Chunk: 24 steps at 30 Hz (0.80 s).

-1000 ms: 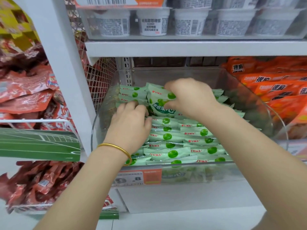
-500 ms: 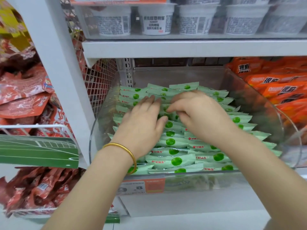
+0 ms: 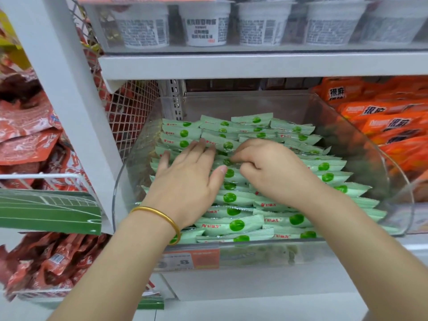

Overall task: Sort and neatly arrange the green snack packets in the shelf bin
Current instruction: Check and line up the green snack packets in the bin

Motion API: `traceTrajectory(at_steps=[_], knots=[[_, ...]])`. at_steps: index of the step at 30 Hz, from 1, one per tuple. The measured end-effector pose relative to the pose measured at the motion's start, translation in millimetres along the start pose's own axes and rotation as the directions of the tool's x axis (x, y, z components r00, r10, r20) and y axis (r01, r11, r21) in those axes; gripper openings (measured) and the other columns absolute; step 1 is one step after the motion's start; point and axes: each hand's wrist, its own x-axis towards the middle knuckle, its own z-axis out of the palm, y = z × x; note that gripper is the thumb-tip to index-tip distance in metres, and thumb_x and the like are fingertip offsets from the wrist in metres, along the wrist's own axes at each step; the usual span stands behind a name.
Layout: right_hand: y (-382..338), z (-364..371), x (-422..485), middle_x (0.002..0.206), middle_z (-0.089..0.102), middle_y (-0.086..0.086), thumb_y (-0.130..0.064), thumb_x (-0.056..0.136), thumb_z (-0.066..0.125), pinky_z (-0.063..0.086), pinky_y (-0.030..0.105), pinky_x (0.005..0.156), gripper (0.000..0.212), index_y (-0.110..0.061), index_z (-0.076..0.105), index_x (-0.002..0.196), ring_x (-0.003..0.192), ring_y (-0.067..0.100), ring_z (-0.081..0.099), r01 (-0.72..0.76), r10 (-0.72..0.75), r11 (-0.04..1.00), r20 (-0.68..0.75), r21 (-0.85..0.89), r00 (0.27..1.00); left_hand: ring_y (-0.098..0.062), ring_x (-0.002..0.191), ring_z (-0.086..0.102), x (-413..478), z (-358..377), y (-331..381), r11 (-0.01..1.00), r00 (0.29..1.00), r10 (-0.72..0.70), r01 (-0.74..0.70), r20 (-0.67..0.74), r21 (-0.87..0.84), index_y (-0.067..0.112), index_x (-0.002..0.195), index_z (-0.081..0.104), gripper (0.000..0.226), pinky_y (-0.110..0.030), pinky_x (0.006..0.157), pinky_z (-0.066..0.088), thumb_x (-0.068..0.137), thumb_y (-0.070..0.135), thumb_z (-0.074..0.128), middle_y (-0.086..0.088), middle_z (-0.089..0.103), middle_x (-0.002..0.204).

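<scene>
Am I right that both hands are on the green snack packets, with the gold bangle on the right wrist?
Not quite: the head view shows the gold bangle on the left wrist. The left hand and right hand are indeed on the green snack packets.

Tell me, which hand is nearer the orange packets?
Right. The right hand pinches green packets mid-bin, closer to the orange packets; the left hand lies flat farther left.
</scene>
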Motion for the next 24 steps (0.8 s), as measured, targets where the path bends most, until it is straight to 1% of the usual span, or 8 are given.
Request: traceTrajectory(at_steps=[2, 4, 6, 9, 12, 16, 20, 24], knots=[[-1, -1, -4, 0.116, 0.063, -0.001, -0.019, 0.087, 0.041, 0.043, 0.041, 0.093, 0.035, -0.016, 0.068, 0.108, 0.109, 0.024, 0.05, 0.012, -0.012, 1.0, -0.003, -0.029, 1.0, -0.005, 0.144, 0.0, -1, 0, -1, 1.0, 1.0, -0.003, 0.002, 0.028, 0.014, 0.027, 0.148, 0.015, 0.055, -0.043, 0.117, -0.001, 0.097, 0.048, 0.014, 0.009, 0.005, 0.158], [-4, 1, -6, 0.12, 0.062, -0.005, -0.021, 0.089, 0.038, 0.039, 0.039, 0.097, 0.036, -0.021, 0.067, 0.111, 0.111, 0.021, 0.046, 0.018, -0.012, 0.996, 0.073, -0.087, 0.997, -0.004, 0.144, 0.001, -2, 0, -1, 0.999, 0.999, -0.002, 0.0, 0.054, 0.041, 0.027, 0.148, 0.019, 0.055, -0.045, 0.117, 0.0, 0.097, 0.048, 0.013, 0.009, 0.008, 0.158], [-5, -1, -7, 0.121, 0.062, -0.004, -0.02, 0.089, 0.039, 0.038, 0.038, 0.098, 0.036, -0.021, 0.067, 0.112, 0.113, 0.02, 0.045, 0.005, -0.001, 0.998, 0.083, -0.056, 0.997, -0.005, 0.144, 0.004, -1, 0, -1, 0.999, 0.999, 0.0, -0.001, 0.038, 0.033, 0.027, 0.147, 0.022, 0.054, -0.045, 0.117, 0.001, 0.097, 0.048, 0.014, 0.009, 0.011, 0.157], [1, -12, -3, 0.122, 0.064, 0.001, -0.012, 0.088, 0.043, 0.04, 0.036, 0.1, 0.037, -0.019, 0.067, 0.116, 0.117, 0.021, 0.051, -0.086, 0.094, 0.99, -0.074, 0.113, 0.993, -0.007, 0.144, 0.002, 0, 1, -1, 1.0, 0.999, -0.009, 0.009, -0.036, -0.014, 0.026, 0.147, 0.02, 0.053, -0.044, 0.118, 0.004, 0.098, 0.046, 0.018, 0.007, 0.01, 0.157], [11, -16, 9, 0.118, 0.066, 0.002, -0.007, 0.088, 0.046, 0.042, 0.035, 0.099, 0.035, -0.018, 0.069, 0.113, 0.117, 0.022, 0.054, -0.164, 0.187, 0.978, -0.197, 0.127, 0.962, -0.009, 0.145, 0.001, 3, 2, -3, 0.999, 0.998, -0.026, 0.024, -0.061, -0.033, 0.025, 0.147, 0.02, 0.053, -0.045, 0.117, 0.005, 0.098, 0.046, 0.021, 0.005, 0.008, 0.158], [4, -3, 38, 0.103, 0.067, 0.003, -0.021, 0.087, 0.058, 0.044, 0.039, 0.093, 0.018, -0.022, 0.074, 0.095, 0.109, 0.029, 0.051, -0.13, 0.129, 0.991, -0.085, -0.016, 0.988, -0.01, 0.145, 0.003, 4, 2, -3, 0.999, 0.999, -0.031, 0.031, -0.017, -0.011, 0.023, 0.146, 0.021, 0.053, -0.045, 0.117, 0.004, 0.098, 0.046, 0.019, 0.004, 0.012, 0.157], [-9, 3, 52, 0.107, 0.055, 0.002, -0.04, 0.087, 0.061, 0.039, 0.032, 0.085, 0.022, -0.024, 0.072, 0.097, 0.114, 0.026, 0.041, -0.158, 0.168, 0.968, 0.032, -0.197, 0.985, -0.011, 0.144, 0.006, 1, 3, -4, 1.0, 1.0, -0.026, 0.026, -0.014, 0.007, 0.021, 0.143, 0.028, 0.052, -0.044, 0.116, 0.002, 0.098, 0.047, 0.019, 0.003, 0.017, 0.156], [-12, 4, 56, 0.107, 0.056, 0.0, -0.035, 0.089, 0.06, 0.036, 0.032, 0.082, 0.015, -0.024, 0.07, 0.092, 0.115, 0.026, 0.041, -0.168, 0.181, 0.961, 0.04, -0.218, 0.983, -0.012, 0.145, 0.006, 0, 4, -5, 1.0, 1.0, -0.016, 0.017, -0.02, 0.01, 0.022, 0.143, 0.026, 0.052, -0.044, 0.117, 0.002, 0.098, 0.047, 0.019, 0.003, 0.017, 0.156]])
